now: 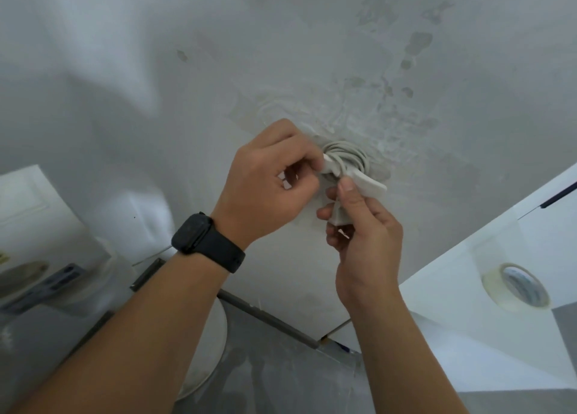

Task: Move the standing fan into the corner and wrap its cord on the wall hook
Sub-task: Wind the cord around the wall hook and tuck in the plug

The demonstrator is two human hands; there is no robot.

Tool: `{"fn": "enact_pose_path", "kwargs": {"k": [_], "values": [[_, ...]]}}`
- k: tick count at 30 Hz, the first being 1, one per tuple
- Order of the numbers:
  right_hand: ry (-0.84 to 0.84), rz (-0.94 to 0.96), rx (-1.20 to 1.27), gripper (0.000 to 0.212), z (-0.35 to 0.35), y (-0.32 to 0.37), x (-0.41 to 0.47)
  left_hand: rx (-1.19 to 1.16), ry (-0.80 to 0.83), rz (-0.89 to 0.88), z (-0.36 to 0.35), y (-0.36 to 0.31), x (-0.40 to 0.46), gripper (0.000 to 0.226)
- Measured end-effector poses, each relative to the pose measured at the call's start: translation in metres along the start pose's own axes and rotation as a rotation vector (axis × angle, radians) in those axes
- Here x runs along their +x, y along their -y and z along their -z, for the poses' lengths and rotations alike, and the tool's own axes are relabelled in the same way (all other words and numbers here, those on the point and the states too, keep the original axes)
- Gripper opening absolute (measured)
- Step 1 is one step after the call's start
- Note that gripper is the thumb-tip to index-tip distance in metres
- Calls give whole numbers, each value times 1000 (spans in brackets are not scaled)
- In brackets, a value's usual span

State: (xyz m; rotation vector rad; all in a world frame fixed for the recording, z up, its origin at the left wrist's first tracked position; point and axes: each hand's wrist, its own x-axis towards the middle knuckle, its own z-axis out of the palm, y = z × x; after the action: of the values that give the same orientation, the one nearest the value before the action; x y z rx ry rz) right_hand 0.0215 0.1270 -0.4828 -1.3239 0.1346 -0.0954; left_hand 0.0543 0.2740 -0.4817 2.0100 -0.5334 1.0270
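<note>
Your left hand: sits centre frame, fingers curled, fingertips pinching the left edge of the coiled cord; a dark watch is on that wrist.
Your right hand: just below and right of the coil, thumb and fingers gripping the white plug and pressing the white hook beside it.
Cord position: wound in a tight round bundle against the wall, just above both grips and touching your fingertips.
Hook direction: its flat white tab slants toward the lower right of the frame.
Plug axis: runs downward from the coil into your right palm.
Fan base: a white round edge at the lower centre, mostly hidden behind your left forearm.
Tape roll: lower right, on a white surface.
Hard to make out: how the hook joins the wall, covered by the coil.
</note>
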Motion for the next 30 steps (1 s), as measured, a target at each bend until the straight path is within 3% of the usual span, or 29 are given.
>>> {"fn": "enact_pose_path", "kwargs": {"k": [4, 10, 14, 17, 25, 30], "values": [[29, 30, 43, 26, 2, 2, 1, -34, -47, 100, -1, -11, -10, 12], [-74, 141, 31, 33, 0, -3, 0, -354, -188, 670, -10, -51, -12, 12], [-127, 202, -46, 37, -2, -6, -3, -625, -100, 1088, -13, -65, -11, 17], [-130, 254, -96, 34, -1, -9, -3, -831, 10, 1291, -8, -62, -3, 12], [-89, 272, -166, 32, 0, -20, -3, -1227, 296, 1512, 7, -38, 12, 6], [-109, 352, -230, 27, -1, -21, -4, -1264, 402, 1507, 12, -30, 15, 10]]}}
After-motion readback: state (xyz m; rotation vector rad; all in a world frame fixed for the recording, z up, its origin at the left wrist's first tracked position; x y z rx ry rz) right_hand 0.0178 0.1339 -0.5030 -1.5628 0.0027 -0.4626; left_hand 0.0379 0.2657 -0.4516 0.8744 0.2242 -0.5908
